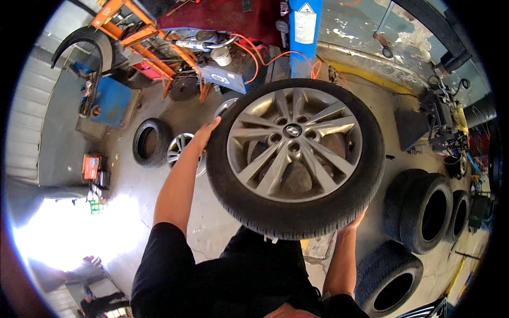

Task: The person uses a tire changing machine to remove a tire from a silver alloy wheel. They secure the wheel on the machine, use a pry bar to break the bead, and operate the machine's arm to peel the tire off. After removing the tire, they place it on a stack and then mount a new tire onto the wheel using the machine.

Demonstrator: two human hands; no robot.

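A car wheel [294, 142], a black tyre on a silver multi-spoke alloy rim, is held up in front of me, its outer face toward the camera. My left hand [207, 133] grips the tyre's left side; the fingertips show at the edge and the rest is partly behind the rubber. Under the lower right edge, my right hand [355, 221] supports the tread, most of its fingers hidden by the tyre. Both forearms reach up from the lower edge, and the wheel hides much of the floor beyond.
Several loose tyres [407, 212] stand or lie at the right. A tyre [150, 142] and a bare alloy rim [180, 148] are on the floor at the left. Behind the wheel stand a blue post [304, 53], a grey machine [225, 79] and an orange frame [140, 37]; an orange hose [260, 53] runs between them.
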